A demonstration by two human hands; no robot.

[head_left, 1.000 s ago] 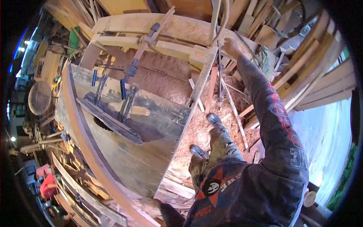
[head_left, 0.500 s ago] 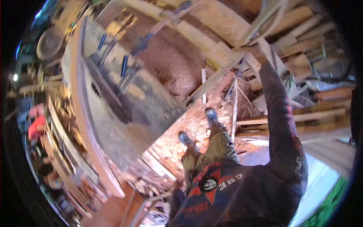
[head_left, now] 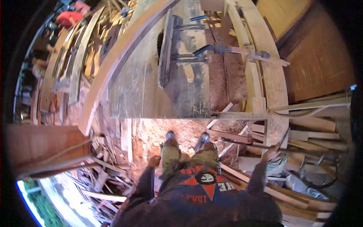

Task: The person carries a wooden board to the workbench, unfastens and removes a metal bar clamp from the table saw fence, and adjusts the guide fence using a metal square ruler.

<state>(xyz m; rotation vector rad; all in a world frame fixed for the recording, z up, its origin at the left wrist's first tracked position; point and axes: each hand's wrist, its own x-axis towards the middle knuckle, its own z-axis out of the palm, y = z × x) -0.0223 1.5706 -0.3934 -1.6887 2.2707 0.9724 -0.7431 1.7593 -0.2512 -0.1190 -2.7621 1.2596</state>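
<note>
My left hand (head_left: pixel 154 161) hangs low beside my left leg, fingers curled, with nothing visible in it. Out to the right, my right hand (head_left: pixel 270 154) has its fingers stretched toward the edge of a board, slightly blurred; whether it touches the wood I cannot tell. In front of me stands a saw table (head_left: pixel 132 90) with a worn metal top. A dark fence (head_left: pixel 165 56) with blue-handled clamps (head_left: pixel 203 50) lies across it, next to a dark toothed saw blade (head_left: pixel 160 42). A long wooden plank (head_left: pixel 113 64) runs along the table's left side.
Wood scraps (head_left: pixel 107 178) litter the floor at left, beside a brown wooden panel (head_left: pixel 49 145). Stacked boards (head_left: pixel 314 125) and a dark cable (head_left: pixel 321 185) are at right. Sawdust (head_left: pixel 147 132) surrounds my feet. A person in red (head_left: pixel 68 18) is at far left.
My view has swung round, so the saw table now lies squarely ahead. My right arm, stretched far forward before, is now lower and nearer my body. My left hand shows more clearly.
</note>
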